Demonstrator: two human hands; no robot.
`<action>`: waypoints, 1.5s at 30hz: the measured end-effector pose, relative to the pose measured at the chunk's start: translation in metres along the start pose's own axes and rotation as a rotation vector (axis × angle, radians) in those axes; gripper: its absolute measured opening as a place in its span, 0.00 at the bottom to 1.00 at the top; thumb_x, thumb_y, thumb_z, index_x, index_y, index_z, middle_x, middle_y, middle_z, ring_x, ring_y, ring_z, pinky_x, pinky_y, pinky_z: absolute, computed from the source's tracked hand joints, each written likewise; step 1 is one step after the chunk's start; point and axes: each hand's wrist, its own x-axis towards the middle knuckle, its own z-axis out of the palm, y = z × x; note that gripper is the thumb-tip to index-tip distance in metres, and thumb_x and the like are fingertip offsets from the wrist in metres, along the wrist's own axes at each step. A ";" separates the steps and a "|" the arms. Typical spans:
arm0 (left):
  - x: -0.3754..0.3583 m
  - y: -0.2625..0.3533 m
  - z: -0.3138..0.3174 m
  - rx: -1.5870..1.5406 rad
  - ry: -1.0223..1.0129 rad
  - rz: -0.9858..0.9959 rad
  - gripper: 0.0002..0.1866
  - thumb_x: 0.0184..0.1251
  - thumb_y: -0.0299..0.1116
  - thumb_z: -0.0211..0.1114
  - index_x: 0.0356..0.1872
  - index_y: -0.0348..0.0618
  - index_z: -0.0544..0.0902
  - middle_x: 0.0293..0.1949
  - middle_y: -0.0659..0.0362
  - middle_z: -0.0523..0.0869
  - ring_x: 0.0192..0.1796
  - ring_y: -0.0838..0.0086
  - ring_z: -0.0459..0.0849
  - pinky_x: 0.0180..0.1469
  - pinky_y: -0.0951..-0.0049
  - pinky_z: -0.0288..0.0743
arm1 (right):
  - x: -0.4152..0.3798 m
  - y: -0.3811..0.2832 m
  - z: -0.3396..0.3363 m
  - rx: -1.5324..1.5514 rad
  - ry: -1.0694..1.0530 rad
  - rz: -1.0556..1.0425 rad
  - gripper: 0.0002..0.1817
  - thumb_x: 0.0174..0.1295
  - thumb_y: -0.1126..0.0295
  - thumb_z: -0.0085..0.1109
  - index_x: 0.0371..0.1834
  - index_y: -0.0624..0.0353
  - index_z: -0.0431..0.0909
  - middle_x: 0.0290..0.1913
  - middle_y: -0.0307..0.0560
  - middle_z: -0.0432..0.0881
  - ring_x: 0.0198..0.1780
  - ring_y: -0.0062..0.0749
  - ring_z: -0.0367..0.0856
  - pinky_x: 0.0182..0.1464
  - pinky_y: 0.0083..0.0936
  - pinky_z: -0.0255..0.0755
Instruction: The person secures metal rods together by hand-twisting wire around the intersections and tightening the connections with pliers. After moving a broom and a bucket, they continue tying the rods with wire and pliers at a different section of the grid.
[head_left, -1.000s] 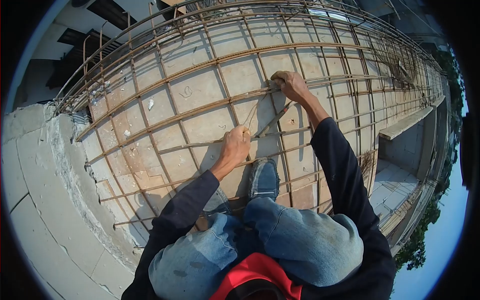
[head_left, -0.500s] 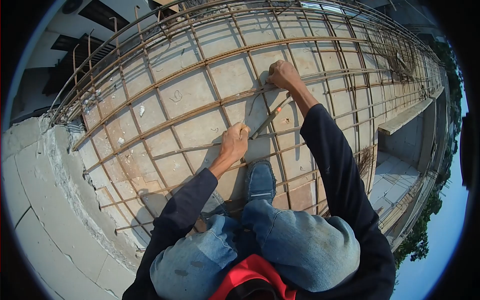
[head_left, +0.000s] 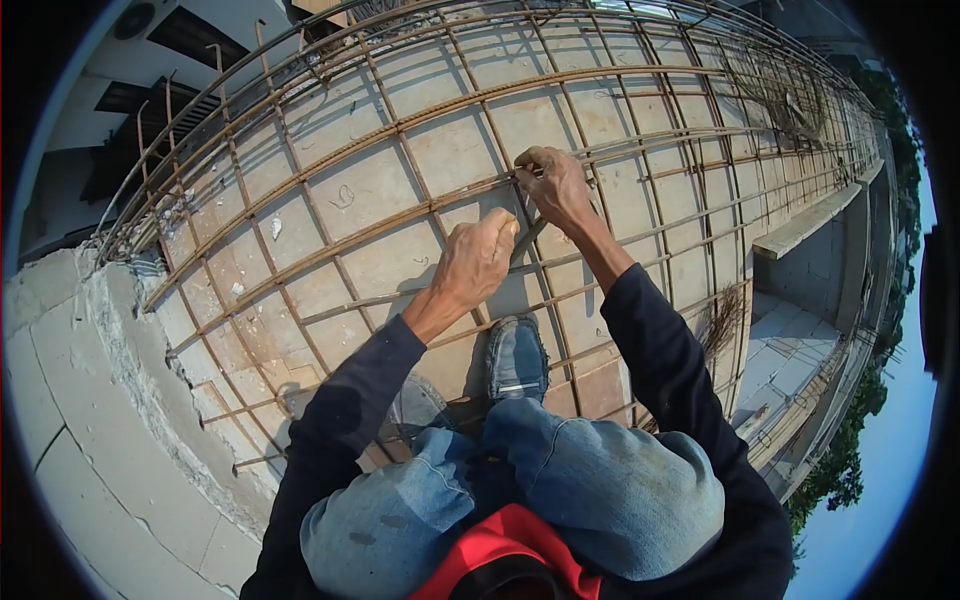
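My right hand [head_left: 560, 190] is at a crossing of the rusty rebar grid [head_left: 405, 125], its fingers pinched together at the bar. Anything between those fingertips is too small to make out. Just left of it and lower, my left hand [head_left: 478, 258] is closed, thumb pressed against the curled fingers; what it grips is hidden. Part of a dark tool [head_left: 530, 240] shows between the two hands, mostly covered by them. The bars lie over pale boards [head_left: 365, 195], below both hands.
My shoe [head_left: 517, 360] rests among the bars in front of my knees. Bundled wire [head_left: 795, 115] lies at the upper right. A broken concrete edge [head_left: 130, 330] runs along the left. At the right, a plank [head_left: 810, 228] borders an opening [head_left: 795, 320].
My left hand has moved up and right, closer to my right hand. My right hand has shifted slightly left and down. The tool's orange part no longer shows.
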 end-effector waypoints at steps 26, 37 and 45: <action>0.169 0.072 0.047 0.762 -0.451 0.309 0.09 0.50 0.28 0.63 0.30 0.36 0.87 0.31 0.45 0.87 0.40 0.54 0.87 0.36 0.57 0.80 | -0.006 -0.014 -0.050 0.449 -0.584 0.078 0.20 0.67 0.66 0.56 0.59 0.61 0.69 0.63 0.54 0.73 0.64 0.40 0.70 0.64 0.27 0.62; 0.036 0.152 0.009 0.671 0.125 0.896 0.11 0.56 0.29 0.63 0.40 0.40 0.82 0.39 0.52 0.84 0.43 0.63 0.85 0.40 0.64 0.80 | -0.014 -0.040 0.009 0.651 0.091 0.886 0.21 0.61 0.69 0.61 0.56 0.60 0.71 0.57 0.55 0.75 0.58 0.40 0.74 0.61 0.31 0.65; -0.061 0.072 -0.025 0.015 -0.026 0.645 0.08 0.59 0.25 0.67 0.39 0.37 0.84 0.28 0.51 0.85 0.29 0.65 0.86 0.32 0.70 0.80 | -0.090 -0.057 0.007 -0.027 -0.185 -0.452 0.19 0.56 0.69 0.63 0.51 0.59 0.74 0.53 0.51 0.75 0.55 0.47 0.74 0.60 0.39 0.66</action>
